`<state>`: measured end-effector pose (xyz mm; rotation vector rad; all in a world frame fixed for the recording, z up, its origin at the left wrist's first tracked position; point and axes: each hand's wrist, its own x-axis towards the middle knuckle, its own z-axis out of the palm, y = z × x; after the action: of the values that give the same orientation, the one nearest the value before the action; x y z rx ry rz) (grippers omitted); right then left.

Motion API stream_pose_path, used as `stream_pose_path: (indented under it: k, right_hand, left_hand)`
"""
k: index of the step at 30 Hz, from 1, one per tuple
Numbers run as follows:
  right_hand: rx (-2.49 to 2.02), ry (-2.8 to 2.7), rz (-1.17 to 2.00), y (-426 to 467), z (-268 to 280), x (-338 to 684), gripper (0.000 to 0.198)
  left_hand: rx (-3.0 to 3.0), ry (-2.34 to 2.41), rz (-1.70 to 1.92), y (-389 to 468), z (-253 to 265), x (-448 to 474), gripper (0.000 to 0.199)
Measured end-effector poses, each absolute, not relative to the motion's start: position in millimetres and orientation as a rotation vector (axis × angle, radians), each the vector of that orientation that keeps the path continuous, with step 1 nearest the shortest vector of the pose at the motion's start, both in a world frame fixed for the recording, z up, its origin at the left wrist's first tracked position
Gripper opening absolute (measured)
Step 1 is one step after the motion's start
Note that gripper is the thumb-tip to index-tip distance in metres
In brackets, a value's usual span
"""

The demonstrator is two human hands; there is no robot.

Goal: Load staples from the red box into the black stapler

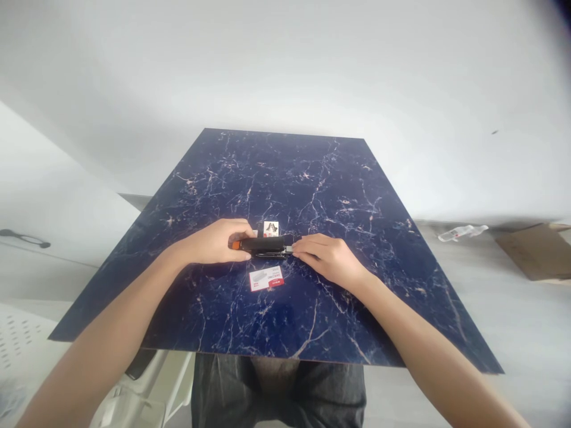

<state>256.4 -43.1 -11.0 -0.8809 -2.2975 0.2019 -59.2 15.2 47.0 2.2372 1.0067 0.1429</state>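
A black stapler (266, 244) with an orange part at its left end lies sideways over the middle of the blue marbled table (285, 178). My left hand (223, 241) is closed around the stapler's left end, thumb on the near side and fingers on the far side. From its right end sticks out a short silvery metal piece (289, 249). The fingertips of my right hand (330, 255) are pinched on that piece. Just in front of the stapler is a flat white and red box (266, 278). Behind it stands a small white box (270, 228) with a dark printed picture, partly hidden.
On the floor to the right are a clear plastic bottle (463, 232) and a cardboard box (533, 251). A white door or cabinet with a dark handle (24, 239) is at the left. White furniture (147, 386) sits below the table's near left edge.
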Motion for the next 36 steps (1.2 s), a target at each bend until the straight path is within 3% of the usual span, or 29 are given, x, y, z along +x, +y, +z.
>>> stream_pose_path:
  k: [18, 24, 28, 36]
  right_hand:
    - [-1.008, -2.291, 0.360, -45.2, -4.3, 255.0, 0.018]
    - [-1.430, -2.105, 0.452, -52.4, 14.8, 258.8, 0.007]
    - [-1.442, -2.023, 0.754, -64.8, 26.2, 248.0, 0.006]
    - [-1.185, -1.794, 1.397, -84.9, 20.7, 227.7, 0.015]
  left_hand:
    - [2.240, 1.007, 0.128, 14.8, 49.6, -58.9, 0.022]
    - [2.254, 1.029, 0.018, 18.6, 53.4, -70.4, 0.037]
    - [2.282, 1.053, 0.008, 20.7, 51.8, -72.6, 0.027]
    - [2.324, 1.011, 0.105, 20.1, 48.5, -69.7, 0.031]
